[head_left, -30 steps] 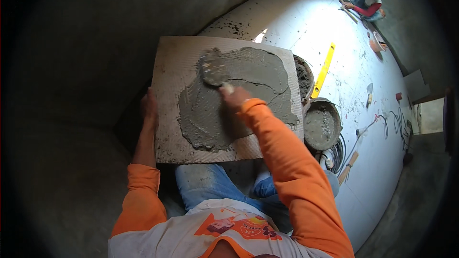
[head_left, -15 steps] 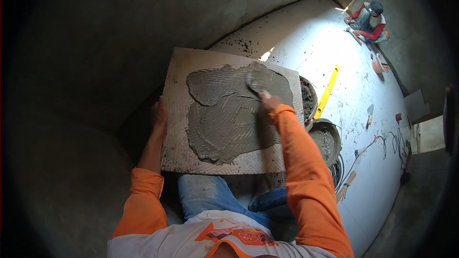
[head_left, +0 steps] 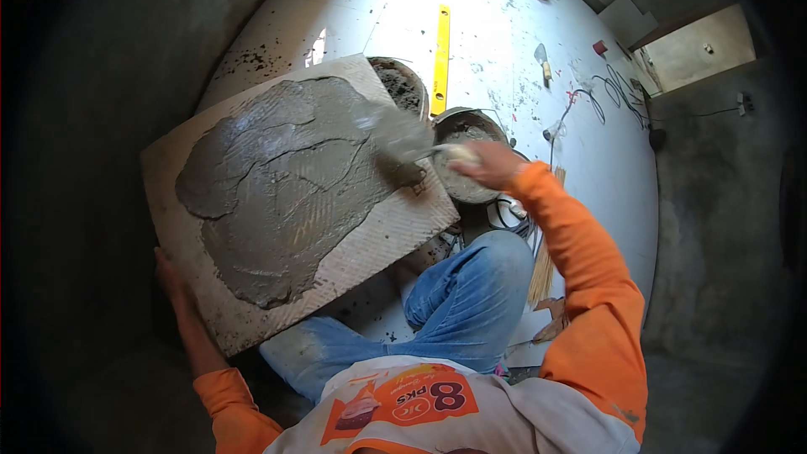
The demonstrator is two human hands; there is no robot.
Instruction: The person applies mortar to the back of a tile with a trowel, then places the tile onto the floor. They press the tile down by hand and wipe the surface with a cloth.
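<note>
A large square tile [head_left: 172, 160], its ribbed back upward, lies slanted across my lap. Wet grey mortar [head_left: 277, 176] covers most of its middle in a thick, uneven layer. At the tile's lower left edge, my left hand [head_left: 176, 286] grips the side, its fingers partly hidden by the tile. My right hand [head_left: 492, 164] is closed around the pale handle of a trowel [head_left: 403, 134]. The trowel's blade is blurred and sits over the mortar near the tile's right edge; whether it touches cannot be told.
Just beyond the tile stand a bucket of dark mix [head_left: 423, 88] and a mortar bucket [head_left: 471, 192]. A yellow spirit level [head_left: 440, 59], another trowel [head_left: 543, 65], a cable [head_left: 618, 88] and a straw broom [head_left: 542, 273] lie on the pale floor. A wall [head_left: 168, 42] rises at left.
My view has swung right, so the other person has left the picture. The tile now appears turned and farther left. My right hand has brought the trowel to the tile's right edge.
</note>
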